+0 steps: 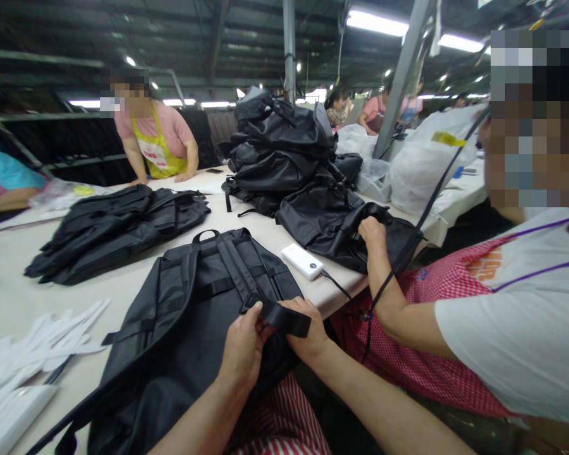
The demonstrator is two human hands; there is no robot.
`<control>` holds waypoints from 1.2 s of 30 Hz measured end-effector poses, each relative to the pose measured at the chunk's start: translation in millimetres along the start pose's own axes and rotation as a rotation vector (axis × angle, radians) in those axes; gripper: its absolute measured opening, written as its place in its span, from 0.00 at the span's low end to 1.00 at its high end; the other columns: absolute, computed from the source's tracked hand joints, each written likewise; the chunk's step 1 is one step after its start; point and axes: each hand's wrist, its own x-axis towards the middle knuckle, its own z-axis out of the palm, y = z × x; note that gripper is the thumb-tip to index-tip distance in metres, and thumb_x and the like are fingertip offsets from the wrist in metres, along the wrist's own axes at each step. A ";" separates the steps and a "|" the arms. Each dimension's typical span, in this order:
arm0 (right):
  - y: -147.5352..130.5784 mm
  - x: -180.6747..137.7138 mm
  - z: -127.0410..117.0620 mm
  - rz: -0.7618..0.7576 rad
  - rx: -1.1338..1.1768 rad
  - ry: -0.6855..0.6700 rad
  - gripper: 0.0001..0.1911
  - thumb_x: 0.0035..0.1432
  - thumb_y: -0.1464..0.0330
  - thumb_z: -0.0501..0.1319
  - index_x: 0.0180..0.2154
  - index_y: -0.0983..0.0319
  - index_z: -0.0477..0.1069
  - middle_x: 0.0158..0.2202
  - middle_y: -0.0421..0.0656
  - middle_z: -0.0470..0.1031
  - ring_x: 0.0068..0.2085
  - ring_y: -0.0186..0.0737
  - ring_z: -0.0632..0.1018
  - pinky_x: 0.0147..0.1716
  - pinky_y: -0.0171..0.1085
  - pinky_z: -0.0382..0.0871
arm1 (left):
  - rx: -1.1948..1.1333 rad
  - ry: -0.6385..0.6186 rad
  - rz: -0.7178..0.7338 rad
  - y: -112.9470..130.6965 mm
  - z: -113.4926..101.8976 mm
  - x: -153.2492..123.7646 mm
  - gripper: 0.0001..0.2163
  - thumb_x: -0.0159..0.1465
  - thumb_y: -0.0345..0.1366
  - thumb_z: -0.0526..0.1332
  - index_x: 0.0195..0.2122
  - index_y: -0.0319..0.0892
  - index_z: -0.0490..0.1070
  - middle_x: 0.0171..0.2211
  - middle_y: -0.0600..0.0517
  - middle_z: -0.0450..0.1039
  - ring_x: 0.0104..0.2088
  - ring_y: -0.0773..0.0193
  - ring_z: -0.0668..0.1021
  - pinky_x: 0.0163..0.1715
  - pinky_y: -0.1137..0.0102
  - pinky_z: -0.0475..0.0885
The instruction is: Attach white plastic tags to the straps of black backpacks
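Observation:
A black backpack (208, 341) lies on the table in front of me, with its shoulder straps (239, 272) facing up and its top loop pointing away. Above its lower right side, my left hand (243, 344) pinches a black webbing strap (284, 318) between thumb and fingers. Close beside it, my right hand (308, 332) has its fingers curled round the same strap, which bends over in a wide fold. Part of the right fingers is hidden behind the webbing.
Black backpacks (279, 151) are piled at the back, more (123, 221) lie left. A white power bank (302, 261) with a cable sits right of my backpack. White strips (42, 354) lie at left. A co-worker's hand (373, 234) grips another backpack (322, 218) at right.

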 end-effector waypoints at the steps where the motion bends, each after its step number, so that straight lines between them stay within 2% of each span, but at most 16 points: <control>1: -0.3 -1.1 2.3 -0.011 -0.028 -0.008 0.06 0.60 0.72 0.52 0.35 0.60 0.68 0.32 0.41 0.72 0.35 0.40 0.69 0.33 0.38 0.56 | 0.003 0.016 -0.016 1.6 2.5 -0.1 0.08 0.51 0.36 0.65 0.29 0.36 0.73 0.25 0.53 0.73 0.26 0.69 0.75 0.26 0.76 0.70; 4: -1.3 -3.2 8.7 -0.052 -0.142 -0.022 0.08 0.60 0.72 0.52 0.38 0.61 0.68 0.32 0.43 0.72 0.34 0.41 0.68 0.32 0.39 0.56 | -0.043 0.020 -0.040 4.9 8.0 1.3 0.11 0.56 0.37 0.62 0.36 0.35 0.74 0.33 0.47 0.77 0.33 0.66 0.78 0.33 0.74 0.73; 10: -4.2 -2.6 10.9 -0.124 -0.283 0.001 0.10 0.59 0.73 0.52 0.43 0.64 0.66 0.43 0.49 0.70 0.38 0.42 0.68 0.31 0.38 0.58 | -0.146 0.009 -0.095 17.9 7.3 -3.5 0.10 0.61 0.34 0.57 0.38 0.34 0.74 0.34 0.44 0.78 0.33 0.63 0.79 0.37 0.69 0.75; 12: -5.2 -2.1 10.7 -0.124 -0.289 -0.033 0.08 0.58 0.74 0.53 0.40 0.64 0.67 0.39 0.49 0.70 0.37 0.42 0.68 0.31 0.38 0.59 | -0.183 0.021 -0.058 34.3 4.5 -9.8 0.09 0.61 0.33 0.56 0.37 0.34 0.74 0.33 0.44 0.78 0.32 0.63 0.80 0.38 0.68 0.75; 14: -6.3 -2.3 11.0 -0.110 -0.288 -0.055 0.07 0.58 0.75 0.53 0.37 0.64 0.67 0.35 0.47 0.70 0.35 0.42 0.68 0.31 0.38 0.59 | -0.244 0.042 0.064 57.7 -1.0 -15.9 0.08 0.61 0.32 0.56 0.35 0.35 0.74 0.33 0.47 0.78 0.32 0.63 0.80 0.40 0.68 0.75; 17: -7.9 -3.9 11.7 -0.121 -0.287 -0.063 0.10 0.59 0.75 0.52 0.43 0.64 0.66 0.35 0.47 0.71 0.36 0.42 0.69 0.31 0.38 0.60 | -0.305 0.084 0.199 91.7 -15.4 -21.0 0.07 0.61 0.31 0.56 0.32 0.35 0.73 0.32 0.49 0.78 0.34 0.63 0.80 0.42 0.65 0.74; 20: -8.7 -5.6 12.6 -0.160 -0.289 -0.082 0.15 0.59 0.75 0.52 0.48 0.64 0.64 0.39 0.48 0.72 0.37 0.42 0.70 0.32 0.38 0.62 | -0.315 0.115 0.190 106.1 -30.8 -20.9 0.06 0.61 0.28 0.56 0.30 0.35 0.72 0.31 0.48 0.78 0.34 0.61 0.80 0.42 0.63 0.75; 30: -13.8 -3.9 11.1 -0.159 -0.370 -0.130 0.17 0.59 0.76 0.51 0.50 0.65 0.65 0.42 0.48 0.73 0.39 0.42 0.71 0.35 0.37 0.65 | -0.427 0.074 0.220 93.2 -59.2 -9.3 0.07 0.62 0.31 0.56 0.32 0.34 0.73 0.34 0.47 0.78 0.37 0.61 0.79 0.45 0.63 0.73; 33: -15.8 -3.4 11.3 -0.169 -0.391 -0.130 0.19 0.58 0.77 0.51 0.51 0.66 0.64 0.44 0.49 0.73 0.40 0.42 0.71 0.36 0.37 0.66 | -0.431 0.019 0.150 88.7 -75.5 -10.4 0.08 0.62 0.32 0.56 0.34 0.33 0.73 0.35 0.45 0.78 0.38 0.60 0.79 0.46 0.64 0.72; 36: -16.6 -5.0 7.2 -0.188 -0.388 -0.146 0.21 0.57 0.78 0.50 0.52 0.67 0.64 0.46 0.50 0.72 0.41 0.43 0.71 0.40 0.38 0.66 | -0.377 -0.094 0.046 79.4 -92.0 -25.1 0.10 0.61 0.34 0.57 0.37 0.33 0.74 0.36 0.44 0.78 0.37 0.60 0.79 0.47 0.65 0.70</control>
